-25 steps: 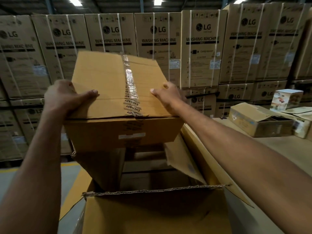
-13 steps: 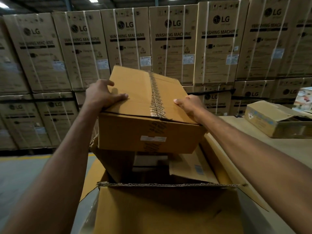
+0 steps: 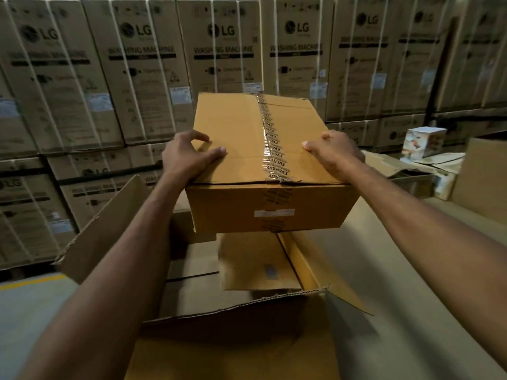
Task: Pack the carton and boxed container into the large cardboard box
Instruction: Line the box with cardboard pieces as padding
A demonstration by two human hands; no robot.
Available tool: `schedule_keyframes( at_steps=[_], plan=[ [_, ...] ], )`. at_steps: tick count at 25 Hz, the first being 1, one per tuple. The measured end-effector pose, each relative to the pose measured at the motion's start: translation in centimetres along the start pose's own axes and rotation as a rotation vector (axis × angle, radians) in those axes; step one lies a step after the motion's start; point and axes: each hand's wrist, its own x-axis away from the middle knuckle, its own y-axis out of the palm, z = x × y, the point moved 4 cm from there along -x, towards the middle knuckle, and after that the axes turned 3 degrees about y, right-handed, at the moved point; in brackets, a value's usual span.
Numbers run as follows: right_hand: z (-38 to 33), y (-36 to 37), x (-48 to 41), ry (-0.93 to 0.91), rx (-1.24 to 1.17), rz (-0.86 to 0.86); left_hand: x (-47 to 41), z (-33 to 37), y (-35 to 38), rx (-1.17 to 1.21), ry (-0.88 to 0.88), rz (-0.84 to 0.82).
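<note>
- The carton (image 3: 260,160) is at the centre of the frame, taped seam up, held in the air over the open mouth of the large cardboard box (image 3: 233,308); its near face hangs above the box's rim and does not touch it.
- The left hand (image 3: 189,157) grips the carton's near left corner, thumb laid across the top and fingers curled over the side; the right hand (image 3: 333,154) clamps the near right corner the same way, though its fingers beyond the edge are hidden.
- A brown panel (image 3: 255,261) lies just under the carton at lower centre; it is blurred, perhaps a folded-in flap, perhaps something already packed.
- If it is a flap, the carton could land on it and jam or sit crooked; the raised left flap (image 3: 109,229) could snag a corner on the way down; a grip on the near corners alone may slip if the load is heavy.
- The boxed container (image 3: 424,141), white and printed, stands at the upper right, well apart; not yet packed.
- Strapped washing machine boxes (image 3: 219,50) fill the top of the frame.
</note>
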Motion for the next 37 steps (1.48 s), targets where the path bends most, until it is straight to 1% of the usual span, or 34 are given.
schedule_keyframes(
  at_steps=[6,10,13,16,19,21,24,26,28,30,32,34,37],
  plan=[
    [9.1,-9.7,-3.3,0.050,0.059,0.026,1.2,9.9,9.4,0.080,0.086,-0.075],
    [17.5,-16.0,-5.8,0.145,0.151,0.080,2.9,17.1,17.6,0.124,0.122,-0.180],
    [24.2,-18.9,-7.0,0.208,0.143,0.099,4.9,20.6,24.2,0.119,0.140,-0.278],
    [30.3,-19.1,-7.3,0.292,0.175,0.061,7.3,21.0,30.5,0.084,0.095,-0.422],
    [35.4,-17.8,-6.9,0.359,0.268,-0.040,10.2,19.7,35.8,0.051,-0.040,-0.584],
    [38.2,-16.5,-6.3,0.395,0.329,-0.094,12.1,18.5,38.2,0.039,-0.112,-0.633],
    [41.7,-14.4,-5.4,0.436,0.381,-0.141,14.8,16.4,40.7,0.013,-0.166,-0.705],
    [43.0,-13.0,-4.5,0.448,0.405,-0.153,16.5,14.9,41.7,-0.012,-0.188,-0.778],
    [43.5,-11.7,-3.3,0.426,0.497,-0.160,17.5,14.1,42.3,-0.087,-0.136,-0.811],
    [42.9,-11.1,-2.1,0.361,0.597,-0.132,17.8,14.3,42.6,-0.162,-0.068,-0.815],
    [41.0,-10.5,-1.4,0.262,0.638,-0.120,17.6,14.9,42.2,-0.212,-0.005,-0.802],
    [37.7,-9.6,-1.3,0.134,0.552,-0.134,16.8,16.2,41.2,-0.207,0.055,-0.739],
    [30.4,-7.6,-1.2,-0.083,0.349,-0.186,14.2,18.8,37.4,-0.167,0.134,-0.564]
  ],
)
